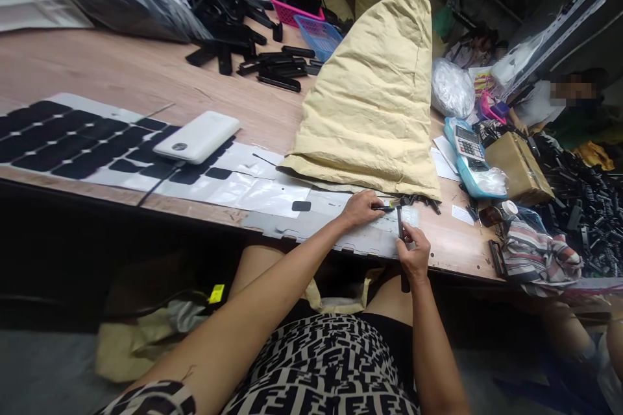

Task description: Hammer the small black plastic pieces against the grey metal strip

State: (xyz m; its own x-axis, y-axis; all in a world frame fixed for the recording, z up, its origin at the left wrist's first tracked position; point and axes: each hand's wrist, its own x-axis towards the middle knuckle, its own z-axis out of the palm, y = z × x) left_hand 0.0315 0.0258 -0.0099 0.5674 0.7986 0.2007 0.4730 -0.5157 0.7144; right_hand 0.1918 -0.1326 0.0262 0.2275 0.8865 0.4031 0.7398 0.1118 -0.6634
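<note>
My left hand (361, 209) rests over the grey plate at the table's front edge, its fingers closed on a small slim black part (383, 208). In my right hand (415, 250) is a long black-handled tool (400, 224), like a small hammer, held upright with its top end close to the black part. The lower end of its handle sticks out below my fist. Just beyond both hands, several small dark pieces (431, 202) lie at the opening of a large cream cloth sack (370, 97). What the sack holds is hidden.
A white power bank (199, 136) lies on a sheet of black panels (73, 136) to the left. Black plastic parts (282, 68) are piled behind. On the right are a calculator (468, 141), a cardboard box (520, 167), a striped cloth (540, 249) and another person (540, 104).
</note>
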